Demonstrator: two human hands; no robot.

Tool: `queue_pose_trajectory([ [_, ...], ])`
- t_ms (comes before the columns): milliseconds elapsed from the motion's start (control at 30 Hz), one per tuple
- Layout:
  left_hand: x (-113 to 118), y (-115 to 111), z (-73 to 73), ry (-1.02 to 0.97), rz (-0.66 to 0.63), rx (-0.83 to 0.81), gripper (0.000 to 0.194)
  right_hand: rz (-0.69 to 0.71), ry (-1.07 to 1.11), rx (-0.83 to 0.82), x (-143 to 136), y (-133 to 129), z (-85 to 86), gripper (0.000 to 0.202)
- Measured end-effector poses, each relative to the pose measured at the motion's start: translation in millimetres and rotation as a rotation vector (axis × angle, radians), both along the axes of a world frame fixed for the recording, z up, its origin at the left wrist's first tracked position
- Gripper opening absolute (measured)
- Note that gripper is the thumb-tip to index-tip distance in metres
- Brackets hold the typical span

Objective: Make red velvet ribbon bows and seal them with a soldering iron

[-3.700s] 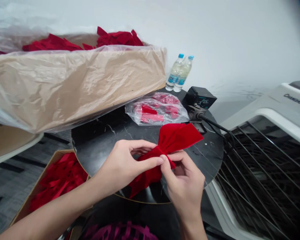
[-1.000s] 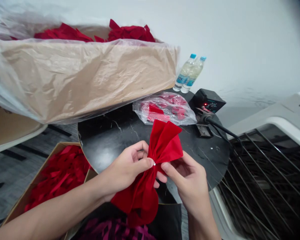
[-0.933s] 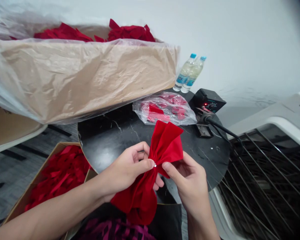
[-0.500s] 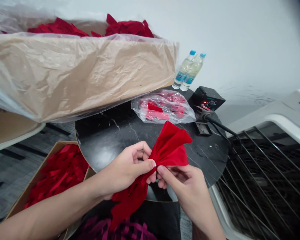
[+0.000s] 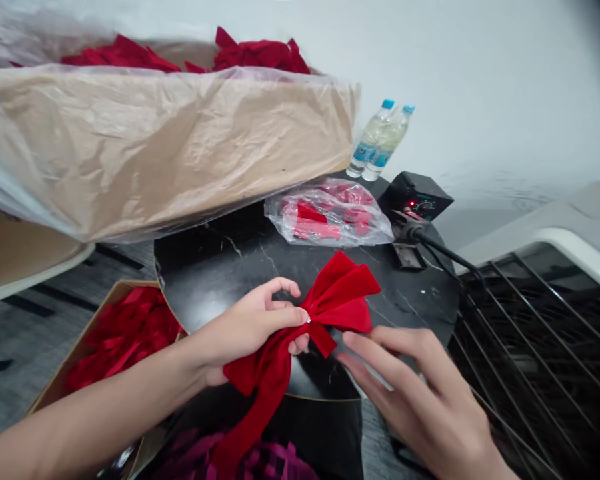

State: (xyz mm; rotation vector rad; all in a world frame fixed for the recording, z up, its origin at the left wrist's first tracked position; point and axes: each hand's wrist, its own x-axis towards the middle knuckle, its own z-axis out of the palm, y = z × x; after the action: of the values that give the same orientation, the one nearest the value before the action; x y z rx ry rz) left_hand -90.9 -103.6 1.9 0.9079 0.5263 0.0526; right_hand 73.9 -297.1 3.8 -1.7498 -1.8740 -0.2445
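at the bottom edge, purple strips (image 5: 286,457) lie against something black, partly hidden by a red ribbon tail. just beyond, a person's two bare hands are apart over the near edge of a round black bench (image 5: 195,283). the left hand (image 5: 253,327) pinches a red velvety bow (image 5: 337,293) at its gathered middle, thumb beside a small shiny fastening (image 5: 309,320), probably to stop the pleats spreading. the right hand (image 5: 425,393) is loose, fingers parted just beside the lower loop; whether they touch it i cannot tell. the bow's long axis slants from near left to far right, its fanned loops pointing away and the tail hanging towards the wearer. left, on the floor, a carton (image 5: 76,353) holds red ribbon. farther back lie a clear bag (image 5: 330,213) of red pieces, a black control box (image 5: 420,193) and two bottles (image 5: 367,143).
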Motion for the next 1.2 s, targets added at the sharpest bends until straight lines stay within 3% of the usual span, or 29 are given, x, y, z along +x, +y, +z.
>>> queue_pose_trajectory([
  [100,1.4,-1.7,1.1,0.007,-0.019,-0.091,0.028,0.076,-0.199,0.04,12.9,6.6,-8.4,0.055],
  [233,3.2,-4.2,3.1,0.009,-0.004,-0.131,0.031,0.097,-0.279,0.054,15.6,11.1,-13.8,0.041],
  [367,3.2,-6.4,1.4,-0.001,-0.044,-0.074,0.033,0.157,-0.284,0.148,10.5,9.5,-3.8,0.033],
  [567,6.0,-9.7,-1.8,-0.034,-0.089,0.061,0.041,0.23,-0.268,0.004,5.3,15.7,12.4,0.03],
  [733,8.4,-12.5,-0.4,-0.043,-0.115,0.198,0.047,0.262,-0.124,-0.12,5.2,23.8,17.2,0.025],
  [867,6.5,-13.3,4.0,-0.051,-0.162,0.394,0.035,0.255,-0.096,-0.208,5.4,29.3,22.8,0.019],
  [1067,5.7,-11.0,15.1,-0.062,-0.249,0.71,0.033,0.23,-0.085,-0.251,3.9,34.6,34.1,0.02],
  [1200,4.9,-14.2,22.8,-0.065,-0.263,0.822,0.031,0.218,-0.007,-0.285,6.0,34.4,35.4,0.018],
])
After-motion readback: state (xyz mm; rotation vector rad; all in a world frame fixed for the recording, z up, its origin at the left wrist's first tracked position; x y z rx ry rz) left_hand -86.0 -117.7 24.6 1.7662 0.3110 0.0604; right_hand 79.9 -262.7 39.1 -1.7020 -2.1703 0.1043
